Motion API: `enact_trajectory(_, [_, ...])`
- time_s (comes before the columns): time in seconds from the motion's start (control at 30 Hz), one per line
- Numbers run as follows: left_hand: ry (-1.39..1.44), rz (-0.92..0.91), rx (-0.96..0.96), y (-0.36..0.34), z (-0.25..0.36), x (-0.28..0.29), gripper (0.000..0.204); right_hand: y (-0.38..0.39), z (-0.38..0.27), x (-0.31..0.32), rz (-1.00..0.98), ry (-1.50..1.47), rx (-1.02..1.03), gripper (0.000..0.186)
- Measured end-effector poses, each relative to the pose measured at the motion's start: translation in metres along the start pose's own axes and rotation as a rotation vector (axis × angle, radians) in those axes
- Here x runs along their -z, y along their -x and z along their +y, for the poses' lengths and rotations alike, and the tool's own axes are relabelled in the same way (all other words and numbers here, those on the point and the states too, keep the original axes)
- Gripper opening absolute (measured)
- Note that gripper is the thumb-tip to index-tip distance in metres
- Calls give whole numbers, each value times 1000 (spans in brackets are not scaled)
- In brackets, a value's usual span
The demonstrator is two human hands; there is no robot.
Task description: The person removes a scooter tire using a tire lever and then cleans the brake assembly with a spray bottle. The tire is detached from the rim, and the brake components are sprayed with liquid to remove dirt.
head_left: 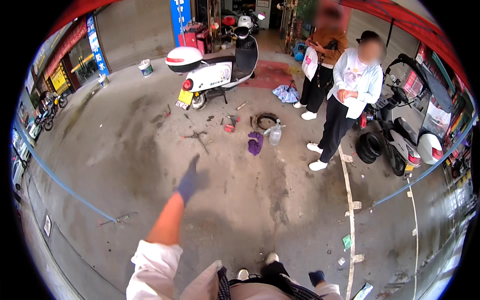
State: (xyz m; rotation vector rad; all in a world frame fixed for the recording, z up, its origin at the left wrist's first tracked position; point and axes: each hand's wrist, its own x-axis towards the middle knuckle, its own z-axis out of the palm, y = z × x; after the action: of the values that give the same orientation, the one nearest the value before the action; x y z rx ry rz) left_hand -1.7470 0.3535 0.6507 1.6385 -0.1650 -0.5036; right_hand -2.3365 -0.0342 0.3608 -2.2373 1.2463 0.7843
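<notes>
Stained grey concrete floor (235, 205) underlies the blue-gloved left hand (188, 186), fingers extended, empty; the dark-gloved right hand's (316, 277), I can't tell.

At 8 o'clock, our left hand (190, 183) wears a blue glove (187, 191), blurred, ending around the wrist. Our white sleeve (155, 262) at 7 o'clock is loose and creased, its edge lying well short of that glove. At 5 o'clock, our right hand (316, 277) wears a dark blue glove (315, 280), beside a 2nd pale sleeve (328, 289). Around 6 o'clock, we have on a pale top (265, 292) flanked by 2 dark, pale-flecked strips (223, 285), black trousers (274, 270) and 2 off-white shoes (243, 274).
</notes>
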Motion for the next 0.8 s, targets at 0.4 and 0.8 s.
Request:
enact_trajectory(0.4, [-1095, -163, -45, -9, -268, 164, 29, -154, -403, 70, 82, 25, 330, 42])
enact_trajectory(0.8, [-114, 243, 983, -125, -246, 321, 24, -229, -842, 148, 85, -44, 665, 50])
